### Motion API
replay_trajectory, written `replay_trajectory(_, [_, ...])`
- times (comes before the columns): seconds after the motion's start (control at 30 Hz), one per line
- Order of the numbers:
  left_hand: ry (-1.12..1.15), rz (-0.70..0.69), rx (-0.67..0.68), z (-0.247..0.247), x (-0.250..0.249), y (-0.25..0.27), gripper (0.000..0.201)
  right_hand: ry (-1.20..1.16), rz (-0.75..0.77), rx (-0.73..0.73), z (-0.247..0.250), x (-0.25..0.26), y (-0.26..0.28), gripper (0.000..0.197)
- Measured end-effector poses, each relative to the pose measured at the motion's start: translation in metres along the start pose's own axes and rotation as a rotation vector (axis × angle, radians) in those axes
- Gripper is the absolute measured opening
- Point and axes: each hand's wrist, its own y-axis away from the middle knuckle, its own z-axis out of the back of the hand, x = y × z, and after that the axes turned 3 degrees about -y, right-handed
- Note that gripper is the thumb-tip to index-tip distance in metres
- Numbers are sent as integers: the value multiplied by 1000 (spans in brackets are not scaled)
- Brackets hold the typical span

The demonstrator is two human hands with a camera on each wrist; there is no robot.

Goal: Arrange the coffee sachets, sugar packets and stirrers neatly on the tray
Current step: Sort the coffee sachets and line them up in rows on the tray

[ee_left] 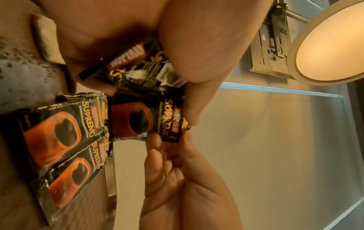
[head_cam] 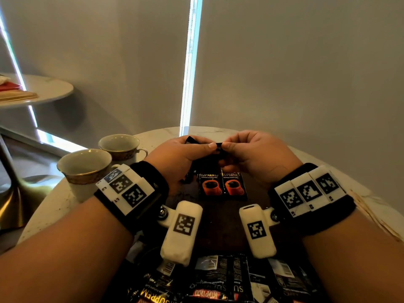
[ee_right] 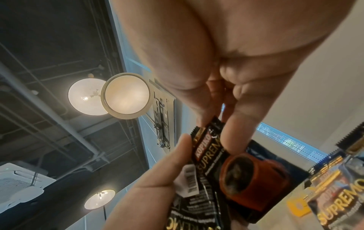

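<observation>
Left hand [head_cam: 181, 158] and right hand [head_cam: 251, 156] both pinching the top edge of one joined coffee sachet strip [ee_left: 149, 118], raised above the dark tray [head_cam: 218, 226] toward 12 o'clock. Two sachets [head_cam: 222, 185] lying flat on tray centre. Loose sachet pile [head_cam: 218, 281] at 6 o'clock. Two cups [head_cam: 87, 169] at 10 o'clock.

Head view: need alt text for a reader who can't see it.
Both hands, left hand and right hand, pinch black coffee sachets above a dark tray. Two sachets lie side by side on it, beside two cups on the left.
</observation>
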Motion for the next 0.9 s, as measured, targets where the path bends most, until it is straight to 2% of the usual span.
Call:
replay_trajectory(0.1, [-82, -27, -27, 0, -3, 1, 13, 113, 25, 24, -3, -2, 1, 10])
replay_trajectory(0.23, [-46, 9, -12, 0, -4, 1, 14, 273, 76, 24, -4, -3, -3, 15])
replay_trajectory(0.4, [-4, 80, 19, 2, 1, -2, 43, 334, 81, 35, 2, -9, -9, 17])
replay_trajectory(0.47, [-46, 83, -25, 4, 1, -3, 40, 328, 77, -2, 7, -10, -13, 17])
replay_trajectory(0.6, [60, 168, -111, 7, -2, -7, 18, 127, -41, -121, 33, -17, -25, 14])
replay_trajectory(0.67, [120, 201, -166, 7, -3, -9, 17, -29, -124, -147, 46, -25, -30, 12])
replay_trajectory(0.77, [148, 209, -224, 6, -3, -10, 23, -106, -261, -151, 55, -41, -33, 10])
replay_trajectory(0.9, [144, 219, -234, 4, -5, -8, 47, -95, -368, -158, 55, -59, -33, 11])
